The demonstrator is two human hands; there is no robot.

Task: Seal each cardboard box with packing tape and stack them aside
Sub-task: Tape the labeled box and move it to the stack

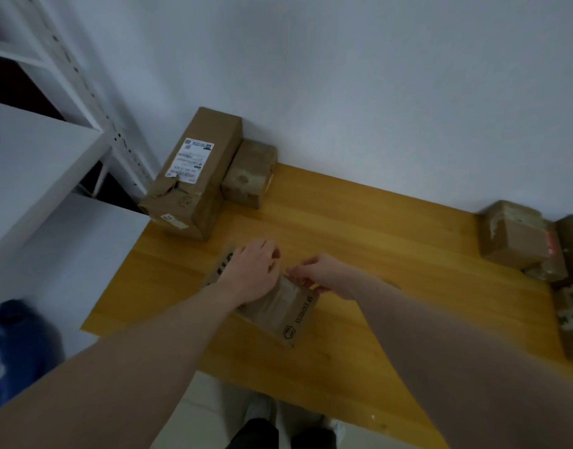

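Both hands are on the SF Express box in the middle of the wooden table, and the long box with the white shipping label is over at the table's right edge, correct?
Not quite. The long box with the white shipping label stands at the far left corner of the table, against the wall, as the head view shows. The rest holds: left hand and right hand are on the SF Express box.

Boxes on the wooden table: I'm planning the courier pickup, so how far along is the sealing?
Seemingly done: two boxes stacked by the shelf, a small box beside them, all closed. In hand: the left hand rests on the SF Express box while the right hand pinches something at its top. Left: finishing it, stacking it, and perhaps the pile at the right edge, whose sealing I can't judge.
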